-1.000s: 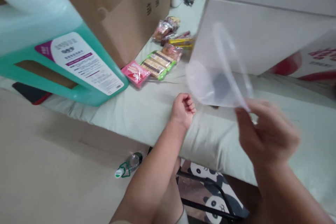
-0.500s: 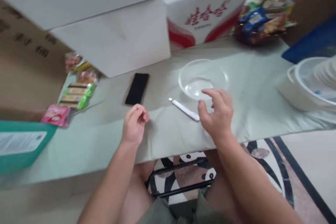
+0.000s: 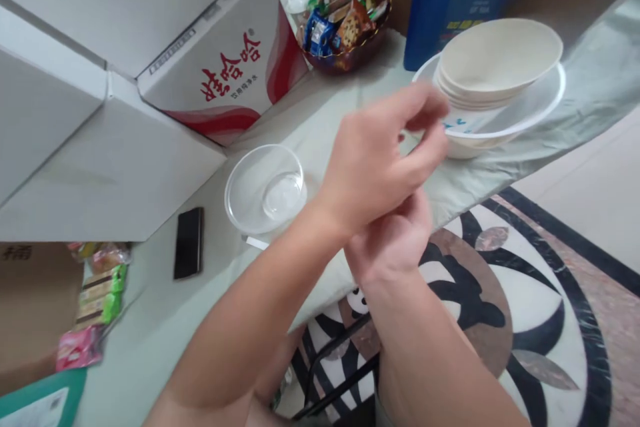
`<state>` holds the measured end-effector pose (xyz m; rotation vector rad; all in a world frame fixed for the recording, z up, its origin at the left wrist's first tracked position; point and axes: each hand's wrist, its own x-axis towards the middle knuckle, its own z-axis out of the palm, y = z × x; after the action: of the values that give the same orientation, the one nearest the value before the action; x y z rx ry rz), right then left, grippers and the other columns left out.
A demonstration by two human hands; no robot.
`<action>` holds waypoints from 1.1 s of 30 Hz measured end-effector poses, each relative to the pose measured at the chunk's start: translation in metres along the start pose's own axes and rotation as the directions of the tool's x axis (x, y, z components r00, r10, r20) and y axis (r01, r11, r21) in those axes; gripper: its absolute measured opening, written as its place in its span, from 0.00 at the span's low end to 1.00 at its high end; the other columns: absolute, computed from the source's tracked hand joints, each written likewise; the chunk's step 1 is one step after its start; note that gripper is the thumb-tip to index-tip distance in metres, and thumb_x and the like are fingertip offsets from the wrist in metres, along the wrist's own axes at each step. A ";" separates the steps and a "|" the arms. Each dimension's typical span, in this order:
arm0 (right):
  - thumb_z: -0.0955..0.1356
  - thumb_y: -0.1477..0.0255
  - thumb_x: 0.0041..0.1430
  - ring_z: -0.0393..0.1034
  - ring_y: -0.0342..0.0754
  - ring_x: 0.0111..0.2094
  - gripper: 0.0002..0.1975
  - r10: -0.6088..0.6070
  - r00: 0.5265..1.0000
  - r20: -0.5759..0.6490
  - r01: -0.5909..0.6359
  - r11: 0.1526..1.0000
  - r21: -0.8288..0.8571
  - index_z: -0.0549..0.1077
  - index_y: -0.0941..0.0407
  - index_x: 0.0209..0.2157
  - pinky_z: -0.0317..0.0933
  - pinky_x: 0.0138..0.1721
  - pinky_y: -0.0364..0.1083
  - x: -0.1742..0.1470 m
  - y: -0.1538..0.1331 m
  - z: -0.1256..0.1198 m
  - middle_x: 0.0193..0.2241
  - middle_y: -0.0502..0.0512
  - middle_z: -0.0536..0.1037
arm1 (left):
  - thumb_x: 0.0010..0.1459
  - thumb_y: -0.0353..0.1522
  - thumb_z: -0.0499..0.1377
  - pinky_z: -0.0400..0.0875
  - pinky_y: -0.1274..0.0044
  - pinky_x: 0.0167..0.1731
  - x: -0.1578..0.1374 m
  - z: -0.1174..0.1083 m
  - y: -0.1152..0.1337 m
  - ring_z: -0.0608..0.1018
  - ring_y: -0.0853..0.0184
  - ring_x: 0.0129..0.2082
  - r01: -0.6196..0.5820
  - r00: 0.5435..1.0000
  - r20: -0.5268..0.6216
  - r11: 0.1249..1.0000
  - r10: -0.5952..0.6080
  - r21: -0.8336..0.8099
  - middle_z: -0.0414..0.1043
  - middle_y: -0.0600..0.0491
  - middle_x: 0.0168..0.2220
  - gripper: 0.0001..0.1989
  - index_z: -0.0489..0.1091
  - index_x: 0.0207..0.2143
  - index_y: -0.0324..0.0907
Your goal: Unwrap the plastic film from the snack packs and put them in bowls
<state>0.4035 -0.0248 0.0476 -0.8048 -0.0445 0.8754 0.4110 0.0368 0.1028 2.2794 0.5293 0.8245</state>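
My left hand [image 3: 385, 153] reaches across to the right, over my right hand. Its thumb and fingers curve with a gap between them, and nothing shows in the grip. Just beyond its fingertips stands a stack of white paper bowls [image 3: 500, 60] inside a white plastic basin [image 3: 543, 107]; touching cannot be made out. My right hand [image 3: 393, 243] is under the left one, its fingers mostly hidden. A clear plastic bowl [image 3: 237, 177] rests on the cloth left of my hands. Partly covered by my left forearm, a slim white tool [image 3: 257, 242] lies in front of that bowl.
A black phone [image 3: 189, 243] lies farther left, near wrapped snacks [image 3: 100, 293] and a green object [image 3: 70, 387]. White cartons [image 3: 220, 80] stand at the back. Behind the basin is a blue container [image 3: 440, 7], beside a dark red bowl [image 3: 345, 61] of packaged snacks.
The view has turned to the right. My left hand has moved right across my right hand, towards the stacked paper bowls. My right hand now sits beneath it, away from the clear bowl.
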 end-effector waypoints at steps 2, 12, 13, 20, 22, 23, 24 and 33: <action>0.59 0.60 0.57 0.71 0.48 0.32 0.10 0.102 0.989 -0.110 -0.084 0.984 0.156 0.62 0.51 0.27 0.70 0.36 0.47 0.007 -0.004 0.000 0.23 0.50 0.66 | 0.57 0.21 0.61 0.76 0.74 0.49 0.025 0.028 -0.013 0.81 0.66 0.46 -0.028 0.998 0.055 0.989 0.020 0.145 0.80 0.57 0.41 0.10 0.72 0.37 0.45; 0.62 0.64 0.56 0.72 0.46 0.33 0.08 0.267 0.938 -0.222 -0.172 0.912 0.371 0.67 0.52 0.27 0.68 0.37 0.44 0.025 -0.024 -0.014 0.24 0.50 0.70 | 0.62 0.26 0.58 0.73 0.68 0.57 0.074 0.098 -0.045 0.79 0.59 0.55 -0.008 0.998 0.061 0.922 -0.017 0.387 0.78 0.54 0.36 0.09 0.71 0.31 0.48; 0.62 0.64 0.56 0.71 0.46 0.32 0.08 0.275 0.937 -0.217 -0.172 0.900 0.400 0.66 0.52 0.27 0.68 0.36 0.44 0.025 -0.026 -0.014 0.23 0.49 0.68 | 0.62 0.25 0.58 0.73 0.67 0.56 0.077 0.096 -0.041 0.79 0.58 0.54 -0.007 0.996 0.080 0.908 -0.030 0.419 0.77 0.54 0.35 0.09 0.71 0.31 0.48; 0.64 0.66 0.53 0.55 0.40 0.22 0.08 0.403 0.899 -0.173 -0.272 0.821 0.502 0.62 0.53 0.24 0.60 0.28 0.41 0.023 -0.031 -0.014 0.22 0.45 0.57 | 0.60 0.19 0.48 0.72 0.65 0.58 0.080 0.067 -0.002 0.76 0.62 0.57 -0.041 0.983 0.157 0.720 -0.095 0.693 0.72 0.57 0.42 0.19 0.70 0.40 0.50; 0.64 0.66 0.52 0.52 0.39 0.21 0.09 0.405 0.904 -0.139 -0.294 0.823 0.486 0.61 0.54 0.24 0.56 0.25 0.40 0.020 -0.030 -0.013 0.21 0.44 0.56 | 0.58 0.19 0.45 0.72 0.68 0.58 0.080 0.058 0.003 0.75 0.66 0.58 -0.005 0.992 0.091 0.681 -0.091 0.732 0.72 0.59 0.44 0.23 0.70 0.44 0.53; 0.64 0.65 0.52 0.51 0.39 0.21 0.09 0.400 0.909 -0.113 -0.305 0.827 0.473 0.60 0.53 0.25 0.54 0.24 0.40 0.018 -0.029 -0.012 0.21 0.44 0.55 | 0.58 0.20 0.44 0.71 0.69 0.58 0.080 0.052 0.003 0.75 0.68 0.59 0.010 0.996 0.053 0.665 -0.075 0.747 0.72 0.61 0.45 0.25 0.71 0.46 0.54; 0.65 0.65 0.52 0.51 0.39 0.21 0.10 0.395 0.915 -0.081 -0.319 0.832 0.453 0.59 0.53 0.25 0.53 0.24 0.40 0.016 -0.027 -0.011 0.21 0.43 0.54 | 0.58 0.22 0.43 0.70 0.70 0.58 0.080 0.045 0.003 0.75 0.69 0.59 0.022 0.999 0.010 0.646 -0.046 0.763 0.72 0.63 0.46 0.26 0.71 0.47 0.55; 0.70 0.75 0.45 0.57 0.38 0.26 0.17 0.183 0.982 -0.037 -0.183 0.983 -0.003 0.66 0.50 0.39 0.58 0.28 0.40 0.002 0.001 -0.004 0.29 0.43 0.63 | 0.51 0.24 0.57 0.74 0.69 0.35 -0.083 -0.107 -0.047 0.79 0.63 0.33 0.195 0.665 -0.641 0.739 0.384 0.644 0.76 0.56 0.29 0.12 0.79 0.34 0.42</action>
<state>0.4050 -0.0253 0.0435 -0.8400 0.0597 1.0341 0.2714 0.0703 0.0994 2.5153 1.2561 1.9413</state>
